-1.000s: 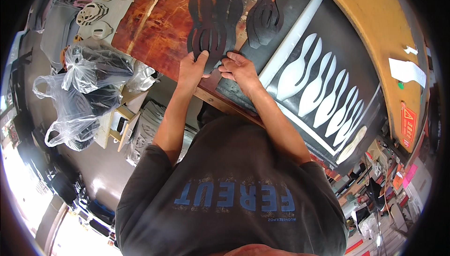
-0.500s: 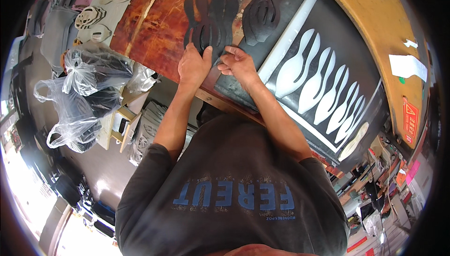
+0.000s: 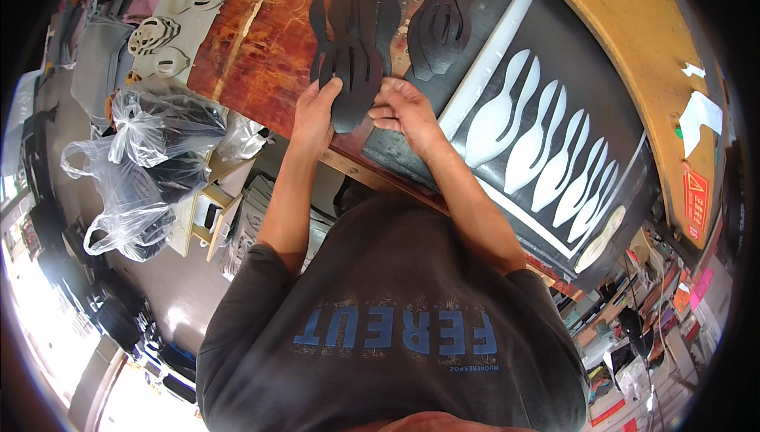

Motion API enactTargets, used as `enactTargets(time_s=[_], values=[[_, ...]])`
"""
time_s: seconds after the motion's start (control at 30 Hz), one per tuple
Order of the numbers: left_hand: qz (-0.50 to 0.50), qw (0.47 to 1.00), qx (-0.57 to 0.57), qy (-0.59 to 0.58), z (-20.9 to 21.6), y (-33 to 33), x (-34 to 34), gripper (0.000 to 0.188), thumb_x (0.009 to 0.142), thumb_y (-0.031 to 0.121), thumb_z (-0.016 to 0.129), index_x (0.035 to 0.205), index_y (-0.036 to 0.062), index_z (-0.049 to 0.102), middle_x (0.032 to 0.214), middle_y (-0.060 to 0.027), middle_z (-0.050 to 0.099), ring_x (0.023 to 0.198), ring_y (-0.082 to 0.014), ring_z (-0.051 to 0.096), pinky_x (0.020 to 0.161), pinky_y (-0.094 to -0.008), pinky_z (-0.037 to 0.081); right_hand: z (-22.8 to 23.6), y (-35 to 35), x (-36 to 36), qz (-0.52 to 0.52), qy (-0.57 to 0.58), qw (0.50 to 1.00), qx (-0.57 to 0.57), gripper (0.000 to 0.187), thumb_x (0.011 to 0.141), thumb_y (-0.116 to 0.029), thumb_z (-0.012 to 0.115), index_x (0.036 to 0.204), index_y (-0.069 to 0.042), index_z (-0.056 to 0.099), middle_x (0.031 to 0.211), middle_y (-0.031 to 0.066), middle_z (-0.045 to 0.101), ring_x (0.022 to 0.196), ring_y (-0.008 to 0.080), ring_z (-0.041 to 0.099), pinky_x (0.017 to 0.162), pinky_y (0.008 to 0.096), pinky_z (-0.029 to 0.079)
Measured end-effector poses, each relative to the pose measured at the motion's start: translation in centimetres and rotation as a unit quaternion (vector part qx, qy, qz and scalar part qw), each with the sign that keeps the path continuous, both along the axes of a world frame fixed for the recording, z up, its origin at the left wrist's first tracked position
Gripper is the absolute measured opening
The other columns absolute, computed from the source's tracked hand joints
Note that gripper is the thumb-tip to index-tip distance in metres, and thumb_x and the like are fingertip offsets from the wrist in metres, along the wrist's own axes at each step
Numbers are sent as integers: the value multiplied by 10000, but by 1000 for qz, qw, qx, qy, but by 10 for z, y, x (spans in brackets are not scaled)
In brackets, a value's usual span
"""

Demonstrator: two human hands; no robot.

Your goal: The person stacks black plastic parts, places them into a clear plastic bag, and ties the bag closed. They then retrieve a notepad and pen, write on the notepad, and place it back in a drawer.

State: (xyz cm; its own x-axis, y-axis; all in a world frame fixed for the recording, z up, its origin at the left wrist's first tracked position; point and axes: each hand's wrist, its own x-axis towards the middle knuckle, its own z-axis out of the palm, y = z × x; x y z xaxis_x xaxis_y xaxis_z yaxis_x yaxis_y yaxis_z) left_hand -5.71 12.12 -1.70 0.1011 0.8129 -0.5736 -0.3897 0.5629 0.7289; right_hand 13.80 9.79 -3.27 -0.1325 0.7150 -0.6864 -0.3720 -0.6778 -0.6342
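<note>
A black slotted cut piece (image 3: 354,104), shaped like a shoe upper, is held over the near edge of the red-brown table. My left hand (image 3: 317,115) grips its left side, thumb on top. At the right side my right hand (image 3: 405,111) pinches its edge, fingers curled. Beyond it, more black cut pieces (image 3: 385,20) lie fanned out and partly covered by the held one. Another small stack of black pieces (image 3: 441,28) rests on the dark sheet to the right.
On the right, a black panel with a white frame bar (image 3: 495,52) bears a row of white upper-shaped forms (image 3: 526,159). A yellow curved edge (image 3: 633,28) bounds the far right. Clear plastic bags (image 3: 131,187) and beige cut pieces (image 3: 154,36) are at the left.
The black piece has come toward me, its rounded end now showing between my hands. My left hand has shifted slightly left and nearer; my right hand has barely moved.
</note>
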Motion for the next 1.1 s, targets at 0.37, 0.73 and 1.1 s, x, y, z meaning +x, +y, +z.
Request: enactTargets(time_s=[0.37, 0.73, 1.1], values=[[21, 995, -3, -96, 6, -59, 4, 315, 1007, 99, 592, 1285, -40, 644, 1147, -102, 732, 988, -183, 722, 882, -323, 598, 22, 8, 3, -5, 159, 984, 84, 473, 1088, -325, 646, 1426, 4, 602, 1207, 70, 741, 1066, 157, 718, 939, 355, 589], [-96, 943, 215, 235, 34, -29, 47, 198, 996, 197, 709, 1021, 1, 720, 790, 28, 646, 762, -57, 572, 692, -282, 509, 59, 19, 38, -45, -49, 983, 170, 384, 1002, -46, 740, 1377, -1, 669, 1123, 56, 763, 894, 89, 682, 736, 243, 555], [-255, 792, 177, 526, 6, 92, 151, 701, 916, 494, 727, 1328, -58, 602, 1357, -297, 619, 1244, -477, 640, 1045, -518, 540, 35, 129, 138, 183, -617, 753, 139, 405, 902, -328, 768, 1084, 33, 766, 848, 159, 720, 859, 261, 717, 830, 403, 568]])
